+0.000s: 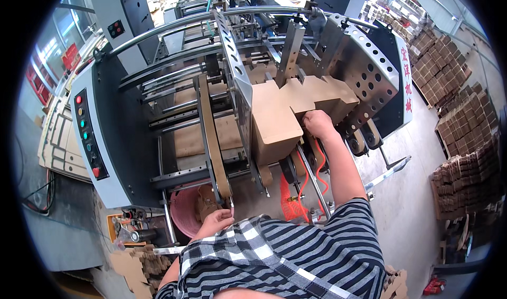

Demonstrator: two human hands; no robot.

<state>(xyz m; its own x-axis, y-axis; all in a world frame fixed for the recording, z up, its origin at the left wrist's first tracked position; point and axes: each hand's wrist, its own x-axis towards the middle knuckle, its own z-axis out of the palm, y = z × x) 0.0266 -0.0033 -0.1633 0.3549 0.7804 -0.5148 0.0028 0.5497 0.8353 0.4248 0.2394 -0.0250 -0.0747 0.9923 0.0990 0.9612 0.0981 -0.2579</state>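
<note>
A thick stack of die-cut brown cardboard blanks [274,117] stands in the machine's feeder, between perforated metal side plates. My right hand [318,123] reaches into the notch at the stack's near edge. Its fingers are curled, and the fingertips are partly hidden, so what they grip does not show. Low on the left, my left hand [217,220] is beside the near end of a tan conveyor belt [210,135]. Its fingers are drawn together next to a thin pale piece [232,206], which I cannot identify.
A control panel [87,132] with coloured buttons is on the left housing. Orange air hoses [321,167] and metal rods run below my right arm. A pink tub [185,212] stands beneath the machine. Bundled cardboard stacks [467,124] line the right side.
</note>
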